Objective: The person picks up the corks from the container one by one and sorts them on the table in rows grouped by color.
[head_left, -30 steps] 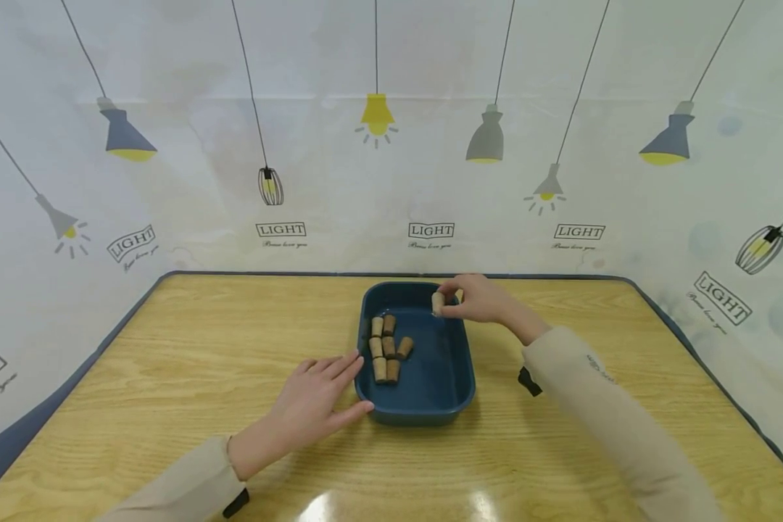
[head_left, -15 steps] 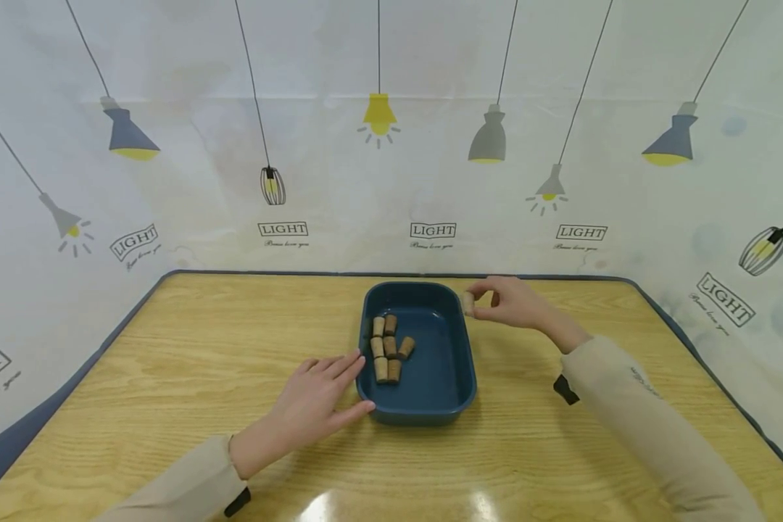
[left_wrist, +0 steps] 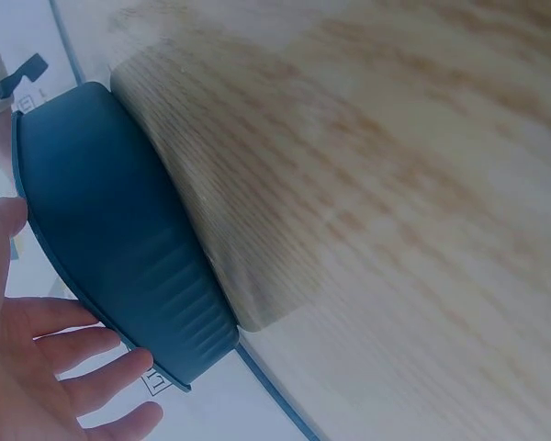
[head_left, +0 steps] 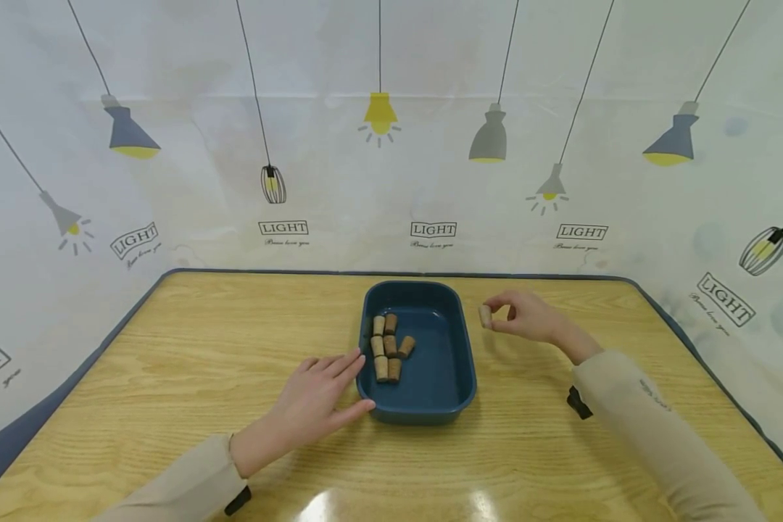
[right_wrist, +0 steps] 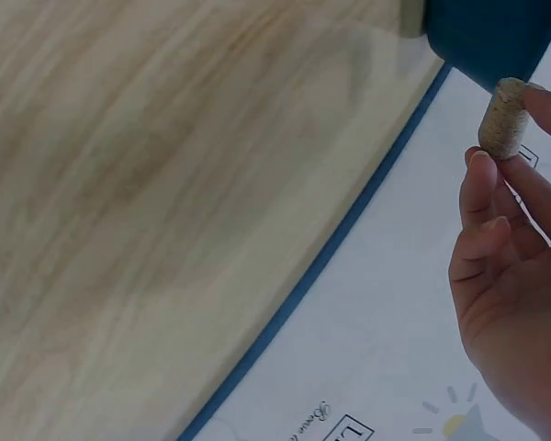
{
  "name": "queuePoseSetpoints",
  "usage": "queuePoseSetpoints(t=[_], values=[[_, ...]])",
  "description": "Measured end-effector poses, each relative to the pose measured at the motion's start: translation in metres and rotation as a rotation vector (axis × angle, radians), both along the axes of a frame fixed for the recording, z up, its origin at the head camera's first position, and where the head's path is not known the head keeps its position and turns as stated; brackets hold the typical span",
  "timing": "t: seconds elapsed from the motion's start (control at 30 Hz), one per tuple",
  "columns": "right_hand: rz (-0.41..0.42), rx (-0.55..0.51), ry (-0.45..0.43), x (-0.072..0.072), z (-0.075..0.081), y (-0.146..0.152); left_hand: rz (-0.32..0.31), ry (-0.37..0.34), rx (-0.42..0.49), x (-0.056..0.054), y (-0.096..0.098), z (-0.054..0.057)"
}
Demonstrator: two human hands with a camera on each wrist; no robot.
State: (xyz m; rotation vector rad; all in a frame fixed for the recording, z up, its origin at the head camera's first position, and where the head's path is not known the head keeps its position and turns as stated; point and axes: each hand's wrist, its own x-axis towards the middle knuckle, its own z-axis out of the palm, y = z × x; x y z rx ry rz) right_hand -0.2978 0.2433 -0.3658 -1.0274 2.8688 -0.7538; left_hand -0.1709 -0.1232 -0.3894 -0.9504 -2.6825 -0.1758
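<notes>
A deep blue rectangular tray [head_left: 440, 362] with rounded corners stands on the wooden table. Several tapered corks [head_left: 378, 347], some pale and some darker brown, lie along its left side in two columns, with one brown cork [head_left: 406, 346] tilted just right of them. Beyond the tray's right rim, my right hand [head_left: 528, 317] pinches a pale cork [right_wrist: 502, 119] between thumb and fingertips. My left hand [head_left: 309, 399] rests its fingertips and thumb on the tray's left rim, fingers extended. In the left wrist view the spread fingers [left_wrist: 96, 381] lie along the tray's outer wall.
The wooden tabletop [head_left: 235, 333] has a dark blue edge. Behind it hangs a pale backdrop [head_left: 339, 159] printed with lamps and "LIGHT" labels. Each wrist carries a small black device, seen below the right sleeve [head_left: 633, 406].
My right hand has lifted the pale cork from over the tray's far right corner, out past the right rim, then a little nearer. The left hand and the other corks stay put.
</notes>
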Motion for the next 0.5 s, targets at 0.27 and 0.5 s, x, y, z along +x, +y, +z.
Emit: queuePoseSetpoints(t=[0.27, 0.5], values=[[-0.014, 0.002, 0.002, 0.000, -0.018, 0.004, -0.005, 0.001, 0.006, -0.001, -0.001, -0.001], [-0.052, -0.003, -0.028, -0.001, -0.031, 0.006, -0.006, -0.001, 0.011, 0.000, 0.000, 0.000]])
